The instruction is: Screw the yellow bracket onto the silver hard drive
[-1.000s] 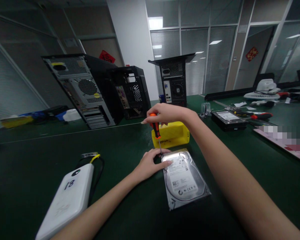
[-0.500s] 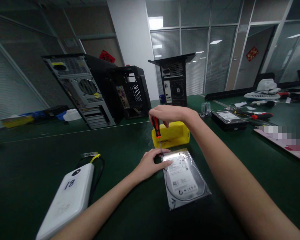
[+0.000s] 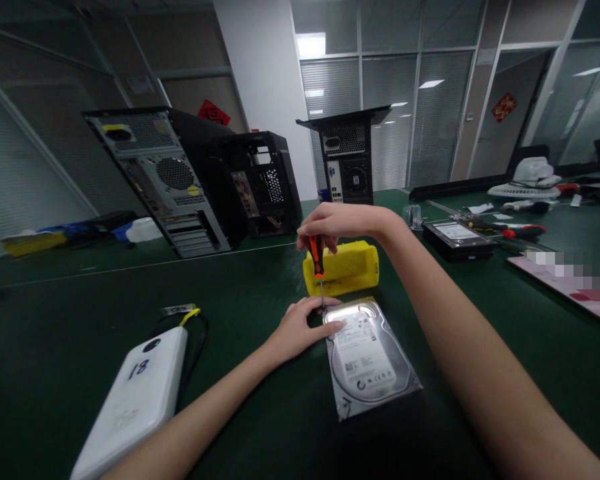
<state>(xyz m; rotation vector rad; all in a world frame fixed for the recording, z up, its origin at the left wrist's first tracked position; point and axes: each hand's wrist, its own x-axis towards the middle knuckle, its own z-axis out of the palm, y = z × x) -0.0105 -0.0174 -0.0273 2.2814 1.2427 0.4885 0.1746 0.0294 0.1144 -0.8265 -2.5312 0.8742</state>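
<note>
A silver hard drive [image 3: 375, 360] lies label up on the green table. My left hand [image 3: 300, 327] grips its far left corner, thumb on the top face and fingers along the far edge. From above, my right hand [image 3: 330, 223] holds a red and black screwdriver [image 3: 318, 257] by its handle, wrist bent. The screwdriver stands nearly upright, its tip at the drive's far left corner beside my left fingers. The screw itself is too small to make out. Just behind the drive sits a yellow plastic tray [image 3: 363, 267], partly hidden by my right hand and the screwdriver.
A white power bank [image 3: 135, 400] with a cable lies at the left. Computer cases [image 3: 200, 180] stand along the back, with another case [image 3: 347, 160] farther right. At right are a second hard drive [image 3: 457, 239], red-handled pliers [image 3: 523, 231] and a pink flat object [image 3: 570, 287].
My right hand has shifted its fingers around the screwdriver handle, and its wrist is a little higher. The screwdriver is slightly more upright. My left hand and the hard drive stay put.
</note>
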